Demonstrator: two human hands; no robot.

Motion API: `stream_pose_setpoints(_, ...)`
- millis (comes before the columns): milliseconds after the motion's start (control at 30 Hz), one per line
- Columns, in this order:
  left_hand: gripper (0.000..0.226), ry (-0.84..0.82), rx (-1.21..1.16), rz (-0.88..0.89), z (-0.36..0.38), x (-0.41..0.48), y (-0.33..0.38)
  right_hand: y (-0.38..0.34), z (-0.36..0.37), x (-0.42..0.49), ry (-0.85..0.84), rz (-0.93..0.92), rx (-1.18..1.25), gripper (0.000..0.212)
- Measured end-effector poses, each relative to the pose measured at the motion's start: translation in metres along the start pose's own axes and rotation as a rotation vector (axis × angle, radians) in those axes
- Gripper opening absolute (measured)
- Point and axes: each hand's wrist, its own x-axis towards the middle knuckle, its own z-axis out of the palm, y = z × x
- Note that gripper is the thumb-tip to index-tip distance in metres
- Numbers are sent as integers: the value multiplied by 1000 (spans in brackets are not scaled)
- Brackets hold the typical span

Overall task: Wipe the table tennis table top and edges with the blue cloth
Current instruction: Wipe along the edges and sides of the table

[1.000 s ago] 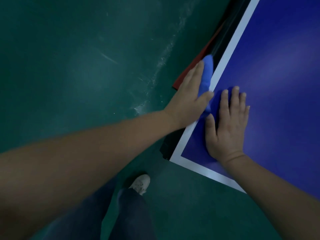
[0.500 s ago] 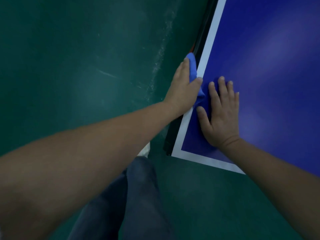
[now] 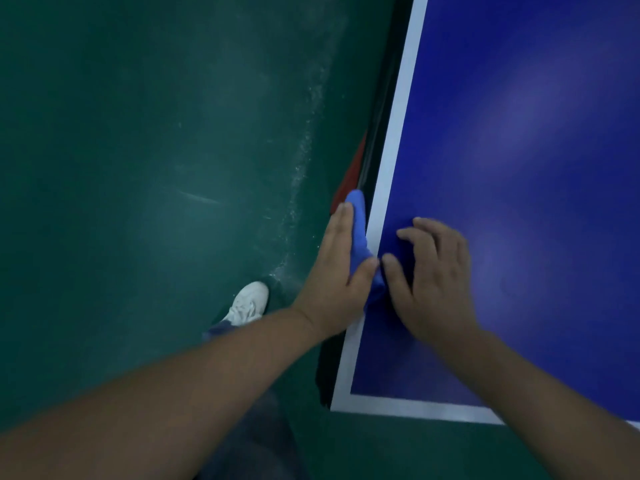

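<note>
The blue table tennis table (image 3: 526,140) with its white border line fills the right side, its near left corner at the lower middle. The blue cloth (image 3: 360,233) is draped over the table's left side edge. My left hand (image 3: 337,271) presses the cloth against that edge from outside, fingers straight along the side and thumb hooked over the top onto the cloth. My right hand (image 3: 433,282) lies on the table top just inside the white line. Its fingers bend slightly, and its thumb touches the cloth's end.
Green floor (image 3: 156,150) with a chalky scuff streak spreads over the left. My white shoe (image 3: 247,304) stands on it near the table corner. A red strip (image 3: 351,174) and the dark table frame show below the side edge.
The view has shifted so the table corner sits lower. Both hands stay together on the left edge with the cloth; my right hand's fingers have gone from flat to slightly bent.
</note>
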Motion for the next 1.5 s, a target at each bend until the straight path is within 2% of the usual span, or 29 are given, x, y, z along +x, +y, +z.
stream_pose_setpoints(67,72,15,12,11,-7,50,8,14,-2,50,-24,62,-20,55)
stream_pose_setpoints(133,73,14,-26,-42,-17,102,22,31,-5,111,-103,213,-42,68)
stream_pose_setpoints(200,74,44,-72,-72,-21,132,32,46,-2,155,-142,288,-94,71)
stream_pose_setpoints(267,73,68,-86,-43,-16,124,30,53,3,169,-126,271,-127,71)
stream_pose_setpoints(433,75,-11,-100,11,-2,21,-1,54,8,163,-83,275,-123,69)
stream_pose_setpoints(500,76,-35,-94,25,0,24,-6,54,7,166,-84,268,-121,69)
stream_pose_setpoints(667,74,54,-63,40,-14,153,20,52,5,165,-101,266,-132,71)
stream_pose_setpoints(800,71,73,-227,-59,-22,232,48,48,2,166,-126,279,-140,73)
stream_pose_setpoints(933,73,122,-84,-14,-12,160,32,49,2,165,-118,277,-127,74)
stream_pose_setpoints(1067,70,28,-69,9,-4,85,12,51,4,164,-102,277,-107,72)
stream_pose_setpoints(1133,73,-12,-35,-2,-9,103,16,51,5,165,-95,280,-103,71)
stream_pose_setpoints(1233,75,34,-14,0,-18,168,33,50,4,165,-100,277,-92,71)
stream_pose_setpoints(1333,73,70,-106,-75,-24,226,51,49,2,165,-94,279,-82,72)
stream_pose_setpoints(1400,72,97,-117,-80,-22,220,54,48,2,165,-95,278,-76,72)
stream_pose_setpoints(1500,71,87,-62,-29,-16,150,34,48,2,166,-100,288,-73,73)
